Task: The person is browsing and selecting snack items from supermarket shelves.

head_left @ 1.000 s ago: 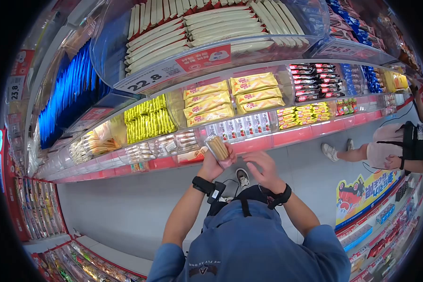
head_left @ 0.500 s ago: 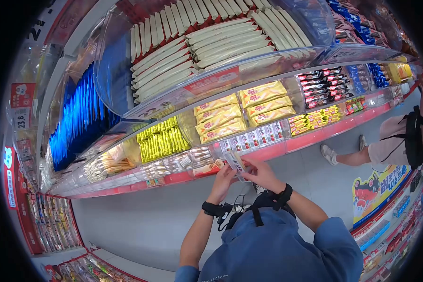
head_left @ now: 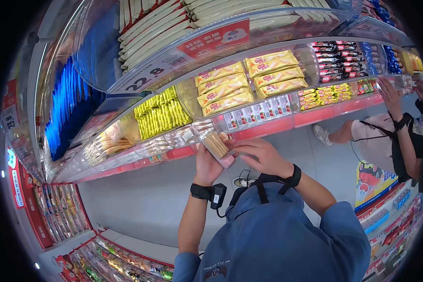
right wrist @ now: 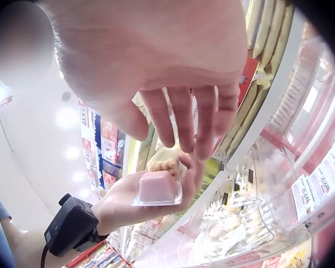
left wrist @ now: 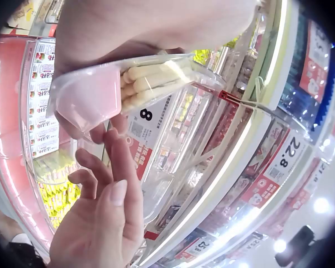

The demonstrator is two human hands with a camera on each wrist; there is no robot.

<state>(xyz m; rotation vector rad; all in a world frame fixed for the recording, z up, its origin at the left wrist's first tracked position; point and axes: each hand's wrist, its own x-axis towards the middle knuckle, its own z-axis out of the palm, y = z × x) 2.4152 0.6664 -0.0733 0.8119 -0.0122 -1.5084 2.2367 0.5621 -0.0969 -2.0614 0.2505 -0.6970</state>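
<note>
A clear plastic pack [head_left: 216, 145] with biscuit sticks in one part and pink dip in the other lies in the left hand [head_left: 208, 164], whose fingers curl round its edge. In the left wrist view, the pack's pink compartment [left wrist: 89, 97] faces the camera, with the sticks [left wrist: 151, 84] behind it. The right hand [head_left: 264, 157] is held beside the pack with fingers extended and nothing gripped. In the right wrist view the right hand's [right wrist: 156, 67] spread fingers hang above the pack [right wrist: 158, 187], which rests on the left palm [right wrist: 123, 204].
Shelf bins in front hold yellow packets [head_left: 223, 89], green packets [head_left: 160, 115] and small white-labelled packs [head_left: 258, 113]. A price rail [head_left: 174, 58] runs above them. Another person's raised arm [head_left: 402, 117] is at the right, near a floor poster [head_left: 372, 181].
The pack has turned from an on-edge pose between both hands to lie with its sticks showing. The right hand has let go of it. The other person's arm has come up.
</note>
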